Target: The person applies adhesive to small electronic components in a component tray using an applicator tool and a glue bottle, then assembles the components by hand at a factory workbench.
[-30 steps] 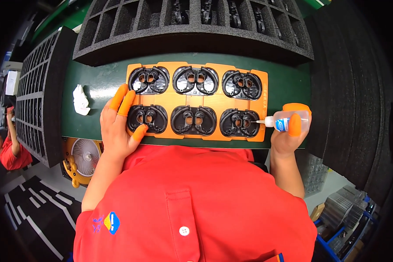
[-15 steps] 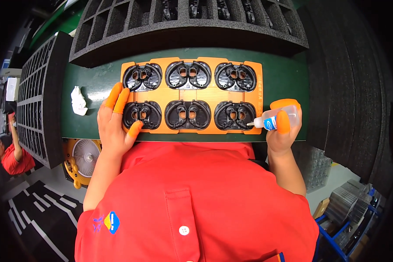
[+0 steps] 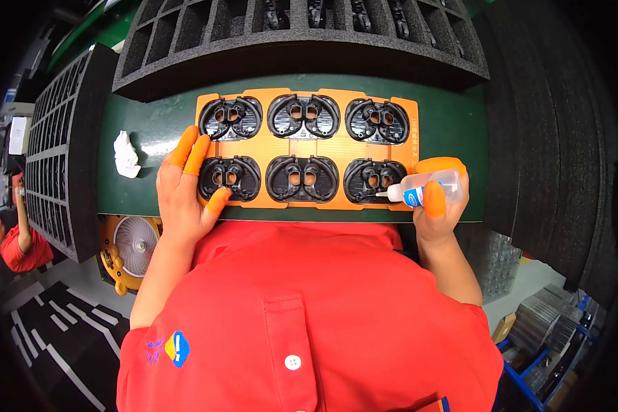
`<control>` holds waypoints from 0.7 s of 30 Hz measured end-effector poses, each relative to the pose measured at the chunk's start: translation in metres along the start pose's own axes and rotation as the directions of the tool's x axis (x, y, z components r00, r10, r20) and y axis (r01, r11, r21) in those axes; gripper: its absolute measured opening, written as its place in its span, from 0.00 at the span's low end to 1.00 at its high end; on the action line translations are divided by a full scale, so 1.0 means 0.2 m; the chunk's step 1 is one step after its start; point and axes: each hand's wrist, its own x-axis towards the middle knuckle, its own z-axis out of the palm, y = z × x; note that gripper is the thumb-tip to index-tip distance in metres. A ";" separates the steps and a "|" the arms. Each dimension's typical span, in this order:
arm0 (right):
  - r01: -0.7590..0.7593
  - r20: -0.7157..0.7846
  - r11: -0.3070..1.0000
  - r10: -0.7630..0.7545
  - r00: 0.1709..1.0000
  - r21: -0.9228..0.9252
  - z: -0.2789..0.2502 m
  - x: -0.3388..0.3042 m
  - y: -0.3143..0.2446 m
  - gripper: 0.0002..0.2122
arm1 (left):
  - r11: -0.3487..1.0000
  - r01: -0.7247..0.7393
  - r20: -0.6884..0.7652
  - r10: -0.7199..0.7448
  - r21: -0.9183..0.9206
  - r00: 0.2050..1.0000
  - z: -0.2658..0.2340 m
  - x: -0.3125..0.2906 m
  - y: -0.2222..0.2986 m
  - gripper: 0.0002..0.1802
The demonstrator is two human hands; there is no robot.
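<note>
An orange tray [image 3: 283, 147] lies on the table, bearing two rows of black moulded parts, each with a pair of round holes at its middle. My left hand [image 3: 180, 196], wearing orange finger cots, grips the tray's left edge, fingers along the side and thumb at the lower left part [image 3: 235, 189]. My right hand [image 3: 443, 225], also in orange finger cots, is closed round a clear squeeze bottle [image 3: 450, 181] with a blue and white label. The bottle lies nearly level. Its thin nozzle points left, over the lower right part [image 3: 364, 180]; whether the tip touches is too small to tell.
A dark foam tray [image 3: 309, 58] with upright black parts in some slots stands behind. Another divided tray [image 3: 51, 154] is at left, beside a crumpled white tissue [image 3: 126, 155]. Stacked black foam [image 3: 535, 137] borders the right. A yellow fan [image 3: 134, 247] sits below at left.
The bottle's nozzle has moved a little left and inward along the lower right part. My left hand keeps its place on the tray. The whole view has shifted slightly.
</note>
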 end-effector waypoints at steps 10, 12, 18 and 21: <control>0.001 0.105 0.999 0.002 0.994 -0.035 0.08 0.00 -0.06 0.21 | 1.000 0.008 0.021 -0.008 -0.009 1.000 -0.02 0.00 0.00 0.41; 0.160 0.225 0.971 -0.118 0.967 -0.177 0.13 0.01 -0.06 0.19 | 1.000 0.000 0.009 0.000 -0.016 1.000 -0.01 -0.01 -0.01 0.42; 0.174 0.306 0.974 -0.123 0.944 -0.147 0.25 0.01 -0.06 0.18 | 0.999 0.008 -0.008 -0.008 -0.039 1.000 -0.01 -0.01 0.00 0.39; 0.186 0.308 0.963 -0.120 0.944 -0.194 0.25 0.01 -0.06 0.17 | 0.999 0.016 -0.003 -0.016 -0.049 1.000 -0.03 -0.01 0.00 0.35</control>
